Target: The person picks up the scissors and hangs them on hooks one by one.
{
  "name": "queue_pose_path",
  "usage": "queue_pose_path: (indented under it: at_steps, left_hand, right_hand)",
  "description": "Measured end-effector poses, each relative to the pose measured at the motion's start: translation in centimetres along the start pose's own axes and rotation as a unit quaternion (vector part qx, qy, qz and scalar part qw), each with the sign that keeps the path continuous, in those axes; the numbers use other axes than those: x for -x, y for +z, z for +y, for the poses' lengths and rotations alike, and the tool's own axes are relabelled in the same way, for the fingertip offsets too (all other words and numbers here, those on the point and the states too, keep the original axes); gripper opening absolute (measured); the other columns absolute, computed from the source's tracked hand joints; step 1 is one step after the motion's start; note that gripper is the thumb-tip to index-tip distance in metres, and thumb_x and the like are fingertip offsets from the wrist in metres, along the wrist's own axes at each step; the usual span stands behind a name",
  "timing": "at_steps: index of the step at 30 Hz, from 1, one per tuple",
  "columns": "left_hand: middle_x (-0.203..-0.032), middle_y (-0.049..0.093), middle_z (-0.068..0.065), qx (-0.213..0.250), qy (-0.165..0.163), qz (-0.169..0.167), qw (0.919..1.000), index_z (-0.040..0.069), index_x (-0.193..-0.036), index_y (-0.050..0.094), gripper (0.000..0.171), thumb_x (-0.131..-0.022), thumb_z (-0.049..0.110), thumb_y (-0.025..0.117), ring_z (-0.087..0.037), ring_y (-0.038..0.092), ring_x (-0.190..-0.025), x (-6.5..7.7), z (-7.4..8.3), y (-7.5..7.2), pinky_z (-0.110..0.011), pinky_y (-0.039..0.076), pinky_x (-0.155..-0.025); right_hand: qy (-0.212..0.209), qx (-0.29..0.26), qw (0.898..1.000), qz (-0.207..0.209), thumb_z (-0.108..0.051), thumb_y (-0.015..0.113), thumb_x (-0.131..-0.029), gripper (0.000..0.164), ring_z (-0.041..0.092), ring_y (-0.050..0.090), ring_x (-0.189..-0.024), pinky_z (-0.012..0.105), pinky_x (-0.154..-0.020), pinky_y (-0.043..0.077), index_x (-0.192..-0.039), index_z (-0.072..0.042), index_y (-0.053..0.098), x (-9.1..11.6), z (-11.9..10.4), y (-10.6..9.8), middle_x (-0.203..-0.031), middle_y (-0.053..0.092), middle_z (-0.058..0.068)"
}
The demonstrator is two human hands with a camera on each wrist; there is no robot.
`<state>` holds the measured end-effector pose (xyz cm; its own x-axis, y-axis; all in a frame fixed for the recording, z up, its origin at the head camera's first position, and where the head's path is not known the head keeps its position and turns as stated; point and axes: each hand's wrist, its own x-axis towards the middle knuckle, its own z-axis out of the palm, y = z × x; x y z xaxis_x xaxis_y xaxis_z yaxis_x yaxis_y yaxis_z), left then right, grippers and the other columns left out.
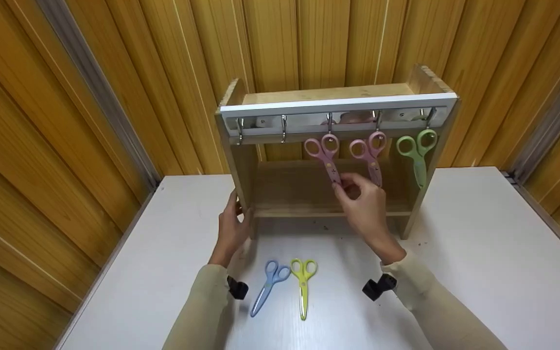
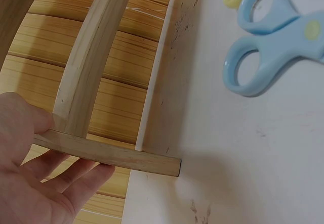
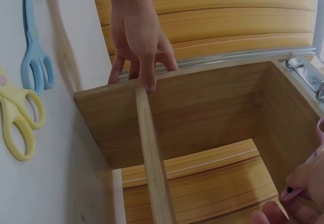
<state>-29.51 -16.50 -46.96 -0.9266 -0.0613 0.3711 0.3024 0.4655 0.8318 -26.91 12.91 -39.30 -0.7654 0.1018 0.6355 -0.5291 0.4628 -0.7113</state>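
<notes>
At its lower left side panel (image 2: 116, 153), a wooden shelf (image 1: 333, 94) is gripped by my left hand (image 1: 232, 231), thumb on one face and fingers on the other. My right hand (image 1: 366, 206) pinches the blade end of a pair of pink scissors (image 1: 330, 163), whose handle loop is at the middle hook (image 1: 329, 122). Just right of it hangs a second pair of pink scissors (image 1: 371, 154), its tip partly behind the right hand. Green scissors (image 1: 416, 156) hang from the rightmost hook. Only part of the right hand shows in the right wrist view.
Blue scissors (image 1: 270, 287) and yellow scissors (image 1: 303, 288) lie on the white table (image 1: 183, 233) in front of the shelf, between the forearms. Two hooks at the left of the metal rail (image 1: 309, 104) hold nothing. Wood-grain walls (image 1: 275, 43) stand behind and at both sides.
</notes>
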Motion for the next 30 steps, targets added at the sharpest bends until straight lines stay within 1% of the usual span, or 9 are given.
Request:
queue_pose_path:
  at_steps: [2, 5, 11, 14, 21, 26, 30]
  left_hand:
    - [-0.158, 0.045, -0.012, 0.001, -0.002, -0.001, 1.0, 0.015, -0.162, 0.029, 0.068, -0.102, 0.005, 0.061, -0.034, 0.06, -0.129, 0.0, 0.09, 0.0, -0.049, 0.053, -0.104]
    - [-0.158, 0.045, -0.012, 0.001, -0.005, -0.002, 1.0, 0.016, -0.162, 0.03, 0.069, -0.102, 0.006, 0.062, -0.034, 0.06, -0.128, -0.01, 0.16, 0.02, -0.052, 0.052, -0.104]
    - [-0.159, 0.044, -0.011, 0.0, -0.012, -0.004, 0.9999, 0.016, -0.162, 0.029, 0.068, -0.102, 0.005, 0.061, -0.034, 0.06, -0.129, -0.05, 0.17, 0.01, -0.05, 0.052, -0.105]
    - [-0.159, 0.044, -0.011, 0.0, -0.013, -0.003, 0.9999, 0.016, -0.162, 0.029, 0.068, -0.103, 0.005, 0.061, -0.034, 0.06, -0.129, -0.04, 0.14, 0.0, -0.049, 0.052, -0.105]
    - [-0.157, 0.046, -0.015, -0.015, 0.005, 0.003, 0.9999, 0.012, -0.162, 0.029, 0.069, -0.101, 0.003, 0.061, -0.035, 0.06, -0.129, -0.04, 0.0, 0.1, -0.049, 0.052, -0.104]
    - [-0.157, 0.046, -0.014, -0.015, 0.002, 0.004, 0.9999, 0.013, -0.162, 0.029, 0.069, -0.101, 0.003, 0.061, -0.035, 0.06, -0.129, -0.06, -0.01, 0.12, -0.049, 0.052, -0.105]
    - [-0.159, 0.045, -0.012, -0.011, -0.003, 0.001, 0.9999, 0.015, -0.162, 0.029, 0.069, -0.102, 0.004, 0.062, -0.034, 0.06, -0.13, -0.04, 0.05, 0.08, -0.049, 0.052, -0.105]
  right_hand:
    - [0.002, -0.002, 1.0, 0.001, -0.01, 0.077, -0.092, 0.011, 0.019, 0.064, -0.074, 0.019, -0.063, 0.049, -0.101, -0.003, 0.076, 0.03, 0.13, 0.05, -0.087, 0.072, 0.005]
    - [0.002, -0.002, 1.0, 0.001, -0.01, 0.077, -0.093, 0.011, 0.019, 0.064, -0.074, 0.02, -0.063, 0.05, -0.101, -0.003, 0.076, 0.08, 0.29, 0.12, -0.087, 0.072, 0.005]
    - [-0.002, -0.003, 1.0, 0.003, -0.01, 0.078, -0.092, 0.011, 0.019, 0.064, -0.073, 0.024, -0.063, 0.051, -0.1, -0.003, 0.076, 0.06, 0.43, 0.19, -0.086, 0.073, 0.005]
    - [-0.004, -0.004, 1.0, 0.004, -0.01, 0.078, -0.092, 0.011, 0.018, 0.064, -0.072, 0.022, -0.063, 0.05, -0.099, -0.003, 0.076, 0.07, 0.43, 0.19, -0.085, 0.073, 0.005]
    - [-0.015, -0.008, 1.0, 0.007, -0.01, 0.078, -0.091, 0.009, 0.018, 0.063, -0.068, 0.016, -0.059, 0.045, -0.099, -0.005, 0.077, 0.15, 0.47, 0.25, -0.084, 0.073, 0.003]
    - [-0.018, -0.001, 1.0, 0.006, -0.01, 0.078, -0.091, 0.009, 0.017, 0.063, -0.068, 0.015, -0.058, 0.044, -0.098, -0.005, 0.076, 0.18, 0.54, 0.37, -0.083, 0.072, 0.002]
    - [-0.016, 0.0, 1.0, 0.0, -0.01, 0.077, -0.092, 0.009, 0.016, 0.062, -0.069, 0.016, -0.059, 0.045, -0.099, -0.005, 0.075, 0.24, 0.55, 0.34, -0.084, 0.071, 0.003]
